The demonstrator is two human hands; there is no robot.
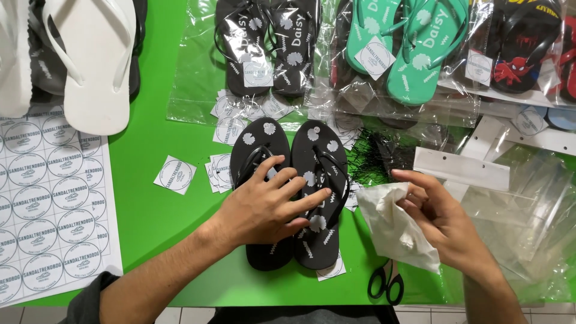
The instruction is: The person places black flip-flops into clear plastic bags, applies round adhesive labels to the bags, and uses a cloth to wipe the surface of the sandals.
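From my remote seat, the head camera looks down on a green table (156,210) crowded with packing stock. A white sheet of round stickers (51,198) lies at the left edge, below a pair of white flip-flops (90,60). Square-cut loose labels (175,174), each printed with a round emblem, are scattered near the table's middle. Along the top sit clear bags: one with a black flowered pair (273,48), one with a teal pair (408,48), and one with a black and red cartoon-print pair (522,48). Empty clear bags (528,210) with white header strips pile up at right, and black scissors (386,282) lie at the near edge.

My left hand (264,207) presses flat on the unbagged pair of black flip-flops (318,180) at centre, fingers spread loose across both straps, gripping nothing. My right hand (444,222) pinches a crumpled white cloth (393,225) between thumb and fingers, just right of the sandals and not touching them.
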